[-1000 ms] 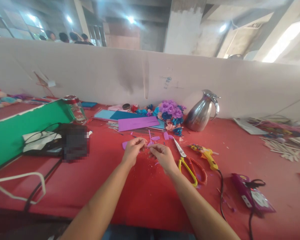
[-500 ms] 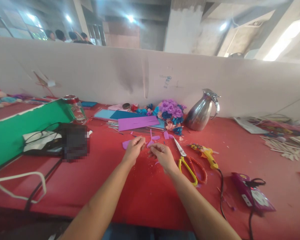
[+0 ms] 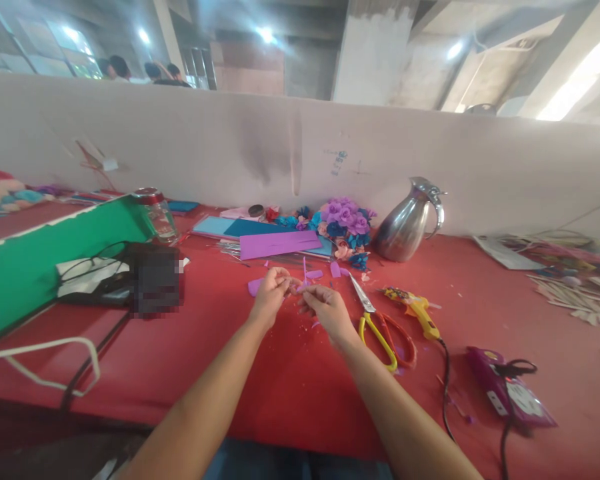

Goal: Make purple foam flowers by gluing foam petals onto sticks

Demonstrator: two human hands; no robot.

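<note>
My left hand (image 3: 270, 298) and my right hand (image 3: 327, 310) meet over the middle of the red table, fingertips nearly touching. The right fingers pinch a small purple strip (image 3: 305, 272) that stands upright. My left fingers are pinched together at its lower end; what they hold is too small to make out. Purple paper pieces (image 3: 335, 269) lie just beyond the hands. Behind them a larger purple sheet (image 3: 279, 245) rests on blue sheets. Scissors (image 3: 375, 320) with yellow and red handles lie right of my right hand.
A yellow glue gun (image 3: 420, 315) and a purple box with a cable (image 3: 511, 387) are at the right. Farther back stand a steel jug (image 3: 405, 223), paper flowers (image 3: 345, 217) and a glass jar (image 3: 159, 217). A green divider (image 3: 100, 233) and a black item (image 3: 155, 280) are left.
My left hand has come closer to my right, its fingertips now at the strip's lower end. The whole view has shifted slightly.
</note>
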